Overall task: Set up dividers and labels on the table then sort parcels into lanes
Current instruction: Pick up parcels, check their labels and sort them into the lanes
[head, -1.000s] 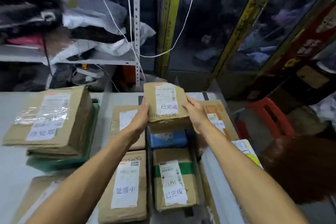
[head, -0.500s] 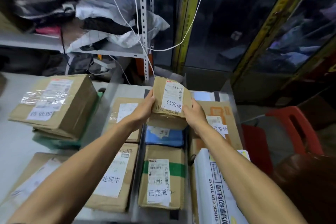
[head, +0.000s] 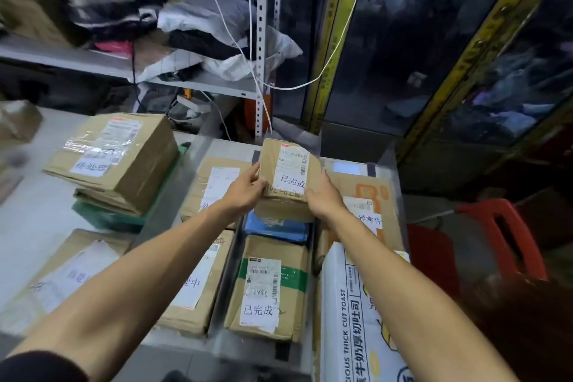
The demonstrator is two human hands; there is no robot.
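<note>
A small cardboard parcel [head: 286,178] with a white label sits tilted at the far end of the middle lane, above a blue parcel [head: 276,228]. My left hand [head: 246,191] grips its left side and my right hand [head: 322,195] grips its right side. In the same lane, nearer me, lies a brown parcel with a green band [head: 268,285]. Clear upright dividers [head: 224,273] separate the lanes on the white table [head: 31,226]. The lane to the left holds two labelled brown boxes [head: 198,288]. The right lane holds an orange-printed box [head: 369,198] and a white toast carton [head: 350,319].
A stack of brown boxes on a green one [head: 114,161] stands at the left, with another box [head: 62,276] nearer me. Behind the table are a metal shelf [head: 93,62] with bags and hanging white cords [head: 248,40]. A red plastic stool [head: 496,232] stands to the right.
The parcel held in both hands has moved a little farther away and lower, toward the far end of the middle lane. My view has shifted closer to the table.
</note>
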